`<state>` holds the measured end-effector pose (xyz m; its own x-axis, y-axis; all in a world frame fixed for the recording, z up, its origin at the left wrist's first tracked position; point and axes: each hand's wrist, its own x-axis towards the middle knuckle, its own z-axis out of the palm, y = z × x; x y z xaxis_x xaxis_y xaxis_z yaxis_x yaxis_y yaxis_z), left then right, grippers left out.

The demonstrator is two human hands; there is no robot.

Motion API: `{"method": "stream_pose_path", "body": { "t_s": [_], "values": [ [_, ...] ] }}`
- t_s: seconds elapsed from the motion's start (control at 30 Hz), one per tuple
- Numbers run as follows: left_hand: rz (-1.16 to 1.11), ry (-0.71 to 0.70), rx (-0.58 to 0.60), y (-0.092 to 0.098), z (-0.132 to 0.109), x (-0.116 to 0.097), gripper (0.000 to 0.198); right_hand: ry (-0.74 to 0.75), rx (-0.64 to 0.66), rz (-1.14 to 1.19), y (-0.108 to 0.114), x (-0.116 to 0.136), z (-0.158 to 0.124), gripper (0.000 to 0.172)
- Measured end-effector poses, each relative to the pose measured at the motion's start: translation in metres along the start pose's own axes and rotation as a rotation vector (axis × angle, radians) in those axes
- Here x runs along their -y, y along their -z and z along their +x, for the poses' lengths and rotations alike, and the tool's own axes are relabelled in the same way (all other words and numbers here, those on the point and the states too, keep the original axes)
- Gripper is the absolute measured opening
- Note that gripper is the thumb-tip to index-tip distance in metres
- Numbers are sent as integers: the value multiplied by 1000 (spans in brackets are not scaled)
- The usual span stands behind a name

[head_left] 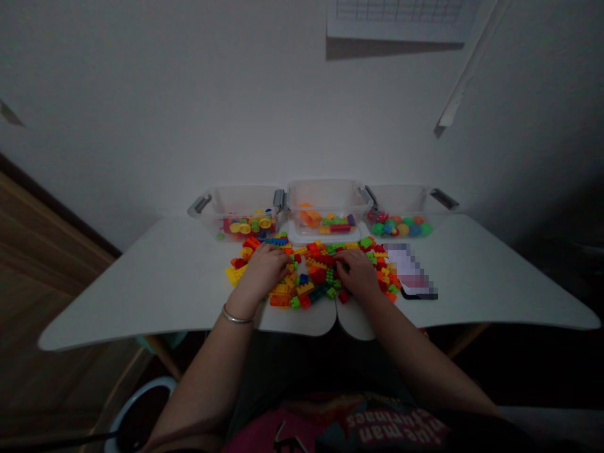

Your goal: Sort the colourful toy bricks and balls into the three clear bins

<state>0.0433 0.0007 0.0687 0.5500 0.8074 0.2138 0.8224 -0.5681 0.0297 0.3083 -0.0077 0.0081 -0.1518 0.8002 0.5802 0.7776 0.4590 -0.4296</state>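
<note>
A spread of toy building bricks (305, 289) in red, orange, yellow, green and blue lies on the white table. Over its left part is my left hand (267, 267), a metal bangle (237, 316) on the wrist. Its fingers curl down among the bricks, and whatever they hold is hidden. On the right side of the pile, my right hand (357, 270) has its fingers bent in close to some red bricks (325, 259). Thumb and fingers come together there, but I cannot make out what is between them.
Behind the pile stand three clear plastic boxes: a left box (243, 198) with mixed coloured pieces, a middle box (328, 192) with bricks, and a right box (406, 198) with coloured balls. A phone (410, 270) lies right of the pile. The white table (155, 283) has a notched front edge.
</note>
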Motion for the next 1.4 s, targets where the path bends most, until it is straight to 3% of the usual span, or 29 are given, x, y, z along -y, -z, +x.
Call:
{"method": "stream_pose_path", "body": {
  "t_s": [0.17, 0.5, 0.7, 0.87, 1.13, 1.4],
  "values": [
    [-91, 87, -31, -2, 10, -8, 22, -6, 4, -4, 1, 1, 0, 18],
    [-160, 265, -127, -24, 25, -24, 30, 2, 0, -6, 1, 4, 1, 17],
    [-199, 305, -156, -10, 16, -7, 29, 6, -2, -6, 1, 2, 0, 17],
    [-7, 314, -71, 7, 0, 9, 21, 0, -5, -6, 1, 1, 0, 18],
    [164, 255, 21, 11, -11, -4, 25, -4, -3, 1, 1, 0, 1, 18],
    [145, 277, 55, 10, -7, -3, 29, 1, 3, 3, 0, -1, 0, 18]
  ]
}}
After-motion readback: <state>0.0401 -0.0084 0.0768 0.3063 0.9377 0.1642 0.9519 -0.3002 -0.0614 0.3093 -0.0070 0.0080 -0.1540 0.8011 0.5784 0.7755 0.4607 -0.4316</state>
